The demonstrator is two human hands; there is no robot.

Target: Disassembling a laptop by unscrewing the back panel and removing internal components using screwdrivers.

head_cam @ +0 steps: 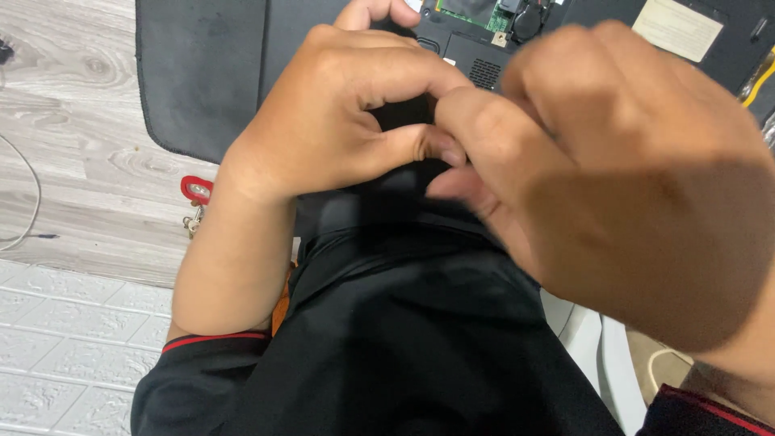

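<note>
My left hand [339,121] is raised close to the camera with its fingers curled and its thumb pressed toward my right hand. My right hand [630,186] is blurred and fills the right side, and its fingertips meet the left thumb near the middle. Whether anything small is pinched between them is hidden. Behind the hands lies an opened black laptop base [613,24] with a green circuit board [476,12] exposed, resting on a black mat [202,73]. My black shirt with red-trimmed sleeves [404,347] fills the bottom.
The mat lies on a pale wooden tabletop [73,145]. A red key tag with a small metal clip [195,194] sits by my left forearm. A thin wire [24,202] runs along the left edge, and a yellow cable [760,81] shows at the far right.
</note>
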